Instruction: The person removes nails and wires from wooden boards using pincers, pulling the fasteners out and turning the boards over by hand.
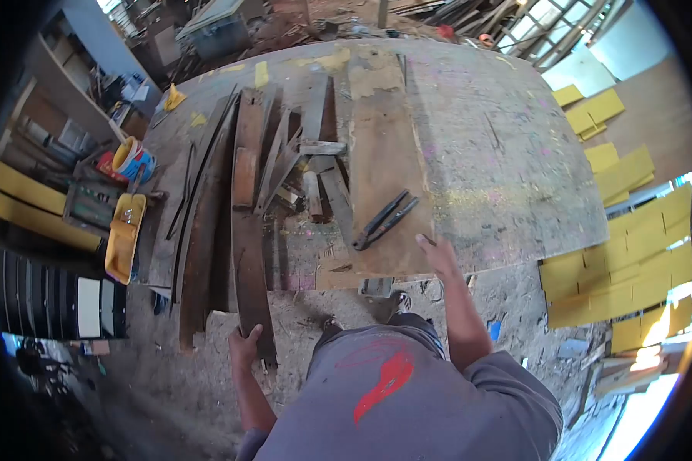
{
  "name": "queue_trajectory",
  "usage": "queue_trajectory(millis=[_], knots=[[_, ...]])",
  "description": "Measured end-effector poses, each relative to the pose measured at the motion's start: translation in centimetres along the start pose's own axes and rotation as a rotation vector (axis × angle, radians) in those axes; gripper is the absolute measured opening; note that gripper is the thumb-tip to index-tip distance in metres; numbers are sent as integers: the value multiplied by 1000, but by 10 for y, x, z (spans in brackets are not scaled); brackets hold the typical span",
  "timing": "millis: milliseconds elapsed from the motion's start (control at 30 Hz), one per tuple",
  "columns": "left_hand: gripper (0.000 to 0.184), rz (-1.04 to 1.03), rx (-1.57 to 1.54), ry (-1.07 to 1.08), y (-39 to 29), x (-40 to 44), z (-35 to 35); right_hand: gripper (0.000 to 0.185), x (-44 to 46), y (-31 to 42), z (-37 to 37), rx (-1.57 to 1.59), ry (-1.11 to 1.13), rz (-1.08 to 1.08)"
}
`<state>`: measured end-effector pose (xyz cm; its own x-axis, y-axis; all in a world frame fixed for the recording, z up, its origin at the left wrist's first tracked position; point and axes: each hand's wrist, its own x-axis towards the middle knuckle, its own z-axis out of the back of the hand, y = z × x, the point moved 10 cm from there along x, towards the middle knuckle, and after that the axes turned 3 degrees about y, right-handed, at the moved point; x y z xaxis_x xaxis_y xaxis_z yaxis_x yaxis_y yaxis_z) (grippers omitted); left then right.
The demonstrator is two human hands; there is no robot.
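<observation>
A long dark wooden plank (pixel 249 257) reaches past the near edge of the worktable (pixel 507 184), and my left hand (pixel 244 344) grips its near end with the thumb on top. My right hand (pixel 438 253) is closed at the near right corner of a wide brown board (pixel 388 131); something small and dark sticks out at its fingers, too small to name. Dark pincers (pixel 384 221) with two long handles lie on the wide board, just left of my right hand. Between the plank and the board are several loose wood pieces (pixel 314 196).
A yellow tray (pixel 125 238) and a paint bucket (pixel 133 160) stand left of the table. Yellow panels (pixel 627 246) lie at the right. More long boards (pixel 207 223) overhang the table's near left edge. Scrap wood (pixel 300 27) lies behind the table.
</observation>
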<state>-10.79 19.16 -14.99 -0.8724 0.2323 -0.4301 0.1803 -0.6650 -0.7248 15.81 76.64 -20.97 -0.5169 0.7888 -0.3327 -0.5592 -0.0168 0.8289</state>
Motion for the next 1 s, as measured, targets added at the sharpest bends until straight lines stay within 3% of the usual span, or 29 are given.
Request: queue_trajectory(millis=[200,333,533,667,767,867,1000], knots=[[44,-74,107,-137,7,-17,-25,64,55,-16,137,-322,-217,14],[44,-53,253,-286,-48,-48,-40,64,81,-8,177,-484,-176,19],[31,152,472,-427,-74,-68,-36,63,63,24,165,-562,-151,1],[27,140,534,-498,-64,-63,-18,64,57,47,147,-524,-198,67],[28,86,528,-495,-51,-53,-15,62,67,40,152,-483,-129,-22],[28,48,501,-466,-45,-50,-19,60,72,31,126,-237,94,40],[27,34,458,-457,-38,-46,-23,56,27,61,66,-264,145,64]])
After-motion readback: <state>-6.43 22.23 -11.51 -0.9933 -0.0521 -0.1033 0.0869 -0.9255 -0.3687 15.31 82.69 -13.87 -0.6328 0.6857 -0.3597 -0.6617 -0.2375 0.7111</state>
